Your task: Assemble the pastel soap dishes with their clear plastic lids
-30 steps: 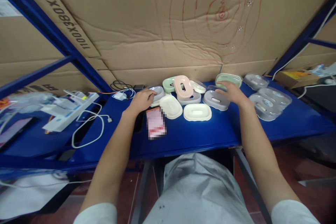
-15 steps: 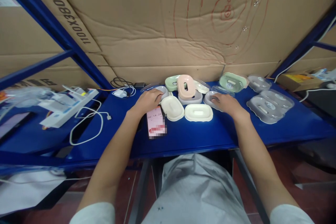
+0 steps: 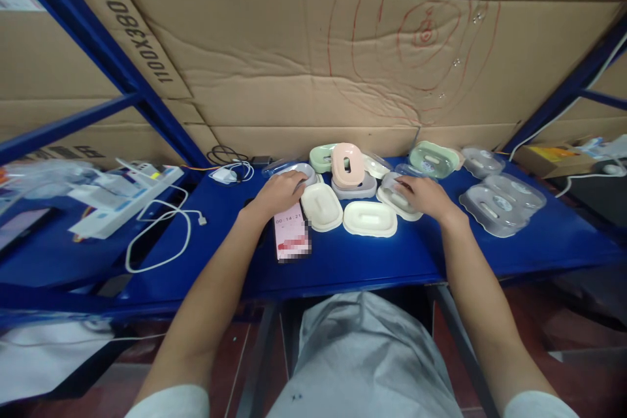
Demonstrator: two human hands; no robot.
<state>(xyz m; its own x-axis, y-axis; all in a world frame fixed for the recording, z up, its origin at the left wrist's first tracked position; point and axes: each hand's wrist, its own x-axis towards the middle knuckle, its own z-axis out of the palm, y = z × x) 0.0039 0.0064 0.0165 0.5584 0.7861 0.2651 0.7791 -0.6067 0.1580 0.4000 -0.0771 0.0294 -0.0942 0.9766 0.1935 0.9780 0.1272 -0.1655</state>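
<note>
My left hand (image 3: 280, 194) curls its fingers over the near edge of a grey oval soap dish (image 3: 305, 173), just above the phone. On the other side, my right hand (image 3: 425, 197) grips a grey soap dish (image 3: 389, 184), with a pale oval piece (image 3: 405, 208) showing under the fingers. Both thumbs are partly hidden. Between the hands lie two cream oval trays, one (image 3: 322, 207) slanted and one (image 3: 369, 219) level. Behind them a pink soap dish (image 3: 347, 164) leans on a grey one (image 3: 355, 187), beside a green dish (image 3: 321, 158).
Right of my hand stand a green dish (image 3: 434, 159) and several clear lids (image 3: 497, 209). A phone (image 3: 291, 238) showing a timer lies at left. Farther left are a power strip (image 3: 130, 202) and a white cable (image 3: 159, 269). A cardboard panel (image 3: 294, 46) rises behind.
Under my right hand the dish has shifted slightly, and a pale oval edge now shows nearer to me. My left hand stays at its dish. The camera view has shifted slightly.
</note>
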